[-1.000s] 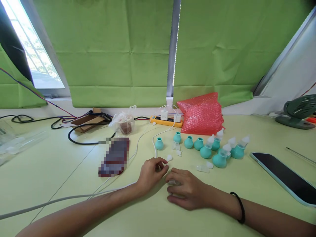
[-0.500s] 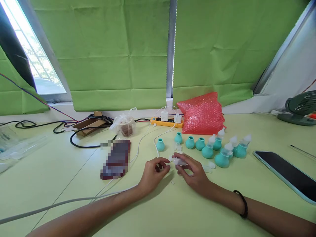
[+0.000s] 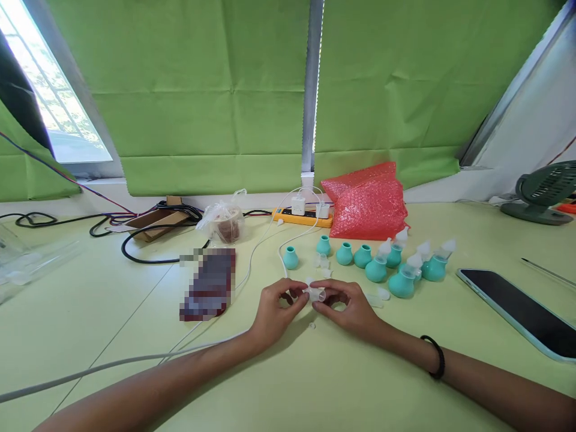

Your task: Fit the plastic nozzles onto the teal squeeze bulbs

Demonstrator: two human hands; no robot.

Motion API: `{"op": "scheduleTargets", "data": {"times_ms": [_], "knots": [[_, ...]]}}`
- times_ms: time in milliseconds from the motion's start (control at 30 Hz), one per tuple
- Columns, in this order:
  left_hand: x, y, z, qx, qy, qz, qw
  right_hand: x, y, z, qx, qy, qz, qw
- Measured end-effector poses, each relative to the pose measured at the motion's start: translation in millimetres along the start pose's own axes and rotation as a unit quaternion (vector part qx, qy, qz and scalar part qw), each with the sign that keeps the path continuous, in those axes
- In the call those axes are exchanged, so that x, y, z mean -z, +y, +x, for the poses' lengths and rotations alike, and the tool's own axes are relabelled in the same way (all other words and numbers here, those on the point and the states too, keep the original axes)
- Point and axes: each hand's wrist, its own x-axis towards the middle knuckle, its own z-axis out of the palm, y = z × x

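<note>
Nearest, a black band (image 3: 435,358) circles the wrist behind the right hand (image 3: 348,306), and a white cable (image 3: 130,360) runs along the outer side of the left forearm. A small pale ring (image 3: 312,326) lies on the pale yellow-green table (image 3: 346,390), between the hands and slightly nearer than their fingertips.

Both hands meet at a clear plastic piece (image 3: 317,294). The left hand (image 3: 276,309) pinches its left end between thumb and forefinger; the right hand has thumb and fingers closed about its other end, where a round opening shows.

Just past the right hand's knuckles lie a clear tube (image 3: 375,301) and a white tip (image 3: 383,293). Out beyond the right hand, a phone (image 3: 517,309) lies flat, screen up. Left of the left hand is a blurred, dark red-edged item (image 3: 208,287).

Ahead of the fingertips are small clear parts (image 3: 321,260), then four open teal bulbs (image 3: 344,254); ahead and to the right of the right hand, five more teal bulbs carry white tips, among them the closest capped bulb (image 3: 401,284).

Farther ahead of the hands sit an orange power strip (image 3: 288,217) and a red bubble-wrap bag (image 3: 369,207), with green blinds (image 3: 216,120) behind.
</note>
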Motion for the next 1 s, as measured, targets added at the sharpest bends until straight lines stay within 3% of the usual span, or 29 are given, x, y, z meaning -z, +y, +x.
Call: {"op": "scheduleTargets", "data": {"times_ms": [200,600,1000], "knots": [[-1.2,0.6,0.7,0.007,-0.006,0.009,1.000,2.7,-3.0,3.1,-0.097,-0.026,0.096,0.990],[1.0,-0.7,-0.6,-0.016,-0.004,0.026,1.000,1.9,-0.3,5.6,-0.123,-0.022,0.111,0.986],[1.8,1.8,-1.3,-0.009,-0.037,0.087,0.995,1.3,0.0,7.6,-0.148,-0.020,0.157,0.976]]}}
